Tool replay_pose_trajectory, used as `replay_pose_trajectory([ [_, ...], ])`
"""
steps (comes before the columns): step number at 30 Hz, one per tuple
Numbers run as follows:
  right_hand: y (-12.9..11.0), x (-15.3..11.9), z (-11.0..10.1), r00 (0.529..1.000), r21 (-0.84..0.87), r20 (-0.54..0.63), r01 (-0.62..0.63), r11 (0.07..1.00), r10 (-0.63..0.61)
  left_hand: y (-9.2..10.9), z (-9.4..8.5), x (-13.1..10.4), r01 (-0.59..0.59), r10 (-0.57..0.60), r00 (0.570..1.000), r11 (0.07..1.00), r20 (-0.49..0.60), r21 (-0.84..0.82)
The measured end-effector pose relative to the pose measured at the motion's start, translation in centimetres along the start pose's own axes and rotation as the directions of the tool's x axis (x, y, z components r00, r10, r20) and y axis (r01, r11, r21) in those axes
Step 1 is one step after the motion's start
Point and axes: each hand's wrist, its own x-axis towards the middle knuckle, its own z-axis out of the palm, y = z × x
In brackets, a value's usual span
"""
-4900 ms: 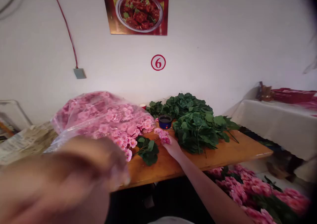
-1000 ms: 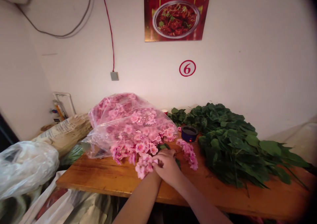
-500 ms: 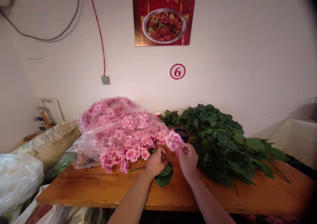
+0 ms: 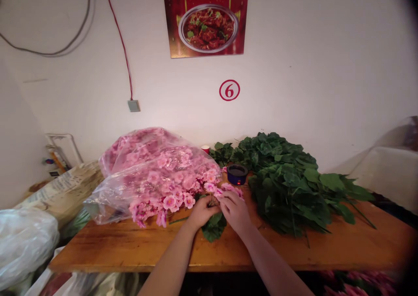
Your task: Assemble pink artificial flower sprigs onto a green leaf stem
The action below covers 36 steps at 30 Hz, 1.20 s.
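Honestly, both the left hand (image 4: 201,212) and right hand (image 4: 234,209) are pinching one pink flower sprig (image 4: 218,192) over the leaf sprig (image 4: 214,227), so yanking is probably risking popped blossoms.

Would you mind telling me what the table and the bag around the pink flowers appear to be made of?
The table looks like wood with a glossy orange-brown varnish; grain streaks show. The bag seems thin clear plastic film: it is see-through, crinkled and shiny.
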Motion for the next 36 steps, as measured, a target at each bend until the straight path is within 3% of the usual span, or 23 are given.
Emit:
replay_pose_trajectory([
  [3,-0.3,0.1,-0.3,1.0,0.068,0.025,-0.001,0.998,-0.001,0.2,-0.1,0.0,0.003,0.002,0.999,0.992,0.039,-0.128],
  [7,-1.2,0.6,-0.7,0.995,0.187,0.074,-0.081,0.979,0.068,0.3,-0.1,0.2,-0.072,0.069,0.997,0.987,-0.022,-0.145],
  [9,-1.5,0.7,-0.7,0.982,0.293,0.078,-0.19,0.937,0.174,0.2,-0.2,0.3,-0.108,0.104,0.994,0.988,-0.037,-0.108],
  [12,-1.8,0.6,-0.4,0.932,0.485,0.137,-0.358,0.798,0.334,-0.4,-0.5,0.4,-0.182,0.182,0.981,0.983,-0.064,0.018],
  [15,-1.9,0.5,0.1,0.899,0.524,0.274,-0.437,0.731,0.341,-1.2,-0.8,0.2,-0.236,0.241,0.97,0.964,-0.031,0.121],
  [19,-2.0,1.0,0.5,0.911,0.469,0.332,-0.386,0.795,0.246,-1.8,-0.9,-0.2,-0.235,0.236,0.972,0.944,0.025,0.233],
  [24,-2.5,1.9,0.7,0.952,0.475,0.209,-0.297,0.828,0.222,-1.2,-0.5,-0.3,-0.14,0.152,0.988,0.926,-0.009,0.35],
  [28,-2.9,1.8,1.1,0.951,0.461,0.172,-0.308,0.832,0.256,-0.5,-0.2,-0.2,-0.13,0.138,0.99,0.906,0.009,0.404],
  [36,-3.2,1.7,0.0,0.932,0.389,0.272,-0.333,0.859,0.238,-0.4,-0.2,-0.1,-0.156,0.163,0.986,0.965,-0.018,0.213],
])
